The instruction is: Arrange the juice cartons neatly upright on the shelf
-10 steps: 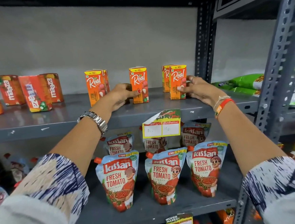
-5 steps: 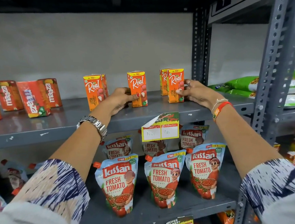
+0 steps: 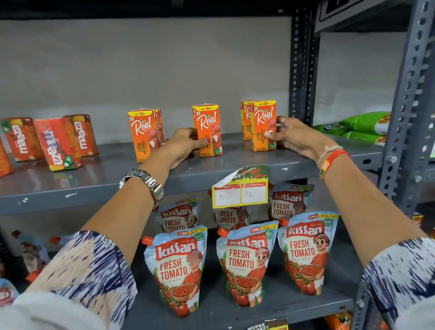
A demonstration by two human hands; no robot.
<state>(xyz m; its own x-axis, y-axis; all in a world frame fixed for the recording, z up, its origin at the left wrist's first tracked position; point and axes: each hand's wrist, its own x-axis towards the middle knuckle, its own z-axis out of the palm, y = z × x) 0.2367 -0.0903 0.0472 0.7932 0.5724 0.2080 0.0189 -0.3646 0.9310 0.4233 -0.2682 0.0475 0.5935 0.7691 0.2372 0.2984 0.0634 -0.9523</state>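
Observation:
Orange Real litchi juice cartons stand upright on the grey shelf (image 3: 95, 179). The left carton (image 3: 143, 134) has another right behind it. My left hand (image 3: 183, 146) grips the middle carton (image 3: 207, 124) from its left side, thumb across the front. My right hand (image 3: 291, 135) holds the right front carton (image 3: 262, 124) from its right side, and one more carton (image 3: 245, 118) stands behind that one. Both held cartons rest on the shelf.
Several red Maaza cartons (image 3: 58, 143) stand unevenly at the shelf's left. Green packets (image 3: 359, 125) lie on the neighbouring shelf to the right, past a slotted steel upright (image 3: 301, 80). A price tag (image 3: 240, 189) hangs from the shelf edge above Kissan ketchup pouches (image 3: 177, 269).
My hands stay on the same two cartons. The camera has tilted slightly, so the shelf sits a little lower in view; the cartons have not visibly moved.

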